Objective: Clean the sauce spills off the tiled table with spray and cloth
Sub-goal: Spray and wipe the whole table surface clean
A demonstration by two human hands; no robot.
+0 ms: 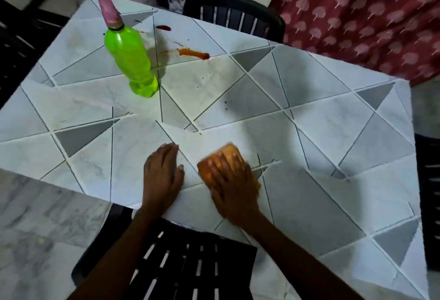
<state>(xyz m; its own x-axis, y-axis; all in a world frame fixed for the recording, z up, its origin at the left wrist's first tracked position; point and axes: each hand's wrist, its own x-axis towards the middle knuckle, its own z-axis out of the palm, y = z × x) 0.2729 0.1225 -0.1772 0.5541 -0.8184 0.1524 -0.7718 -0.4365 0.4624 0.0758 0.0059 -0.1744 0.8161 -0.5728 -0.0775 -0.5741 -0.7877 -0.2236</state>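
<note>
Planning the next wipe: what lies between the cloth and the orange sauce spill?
In the head view, only table tiles with a few dark specks lie between the cloth and the sauce spill; the green bottle stands off to the left.

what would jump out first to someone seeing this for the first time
The bright green bottle with its pink top stands out most, upright on the far left of the tiled table. Just to its right lies a red-orange sauce spill, not yet wiped. Near the front edge, the right hand presses an orange cloth onto the tiles, with the left hand flat beside it.
</note>
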